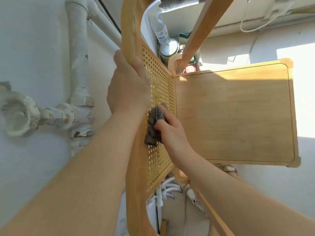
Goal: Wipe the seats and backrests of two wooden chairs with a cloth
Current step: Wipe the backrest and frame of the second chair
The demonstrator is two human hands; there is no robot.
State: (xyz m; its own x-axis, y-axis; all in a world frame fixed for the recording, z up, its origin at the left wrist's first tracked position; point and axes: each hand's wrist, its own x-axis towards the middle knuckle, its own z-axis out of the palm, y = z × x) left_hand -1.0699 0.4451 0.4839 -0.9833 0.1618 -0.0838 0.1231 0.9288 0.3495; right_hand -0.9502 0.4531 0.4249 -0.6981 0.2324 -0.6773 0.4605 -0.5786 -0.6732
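Both hands were on the one chair I could see. The left hand (129,86) was wrapped over the curved wooden frame (131,31) of the backrest to steady it. The right hand (172,133) had a grey cloth (154,123) bunched up and pressed against the woven cane panel (160,79), roughly halfway along it. So I'd call this the backrest step, with a second chair nowhere in view. The next move probably wanted light strokes along the weave, since cane like that looked easy to snag, then over to the plain wooden seat (235,113), which sat partly in sun. Past that were white strappy shoes (168,189) on the floor, a water bottle (161,29), a tin (168,48), and chipped white pipes (76,48) on the pale wall.
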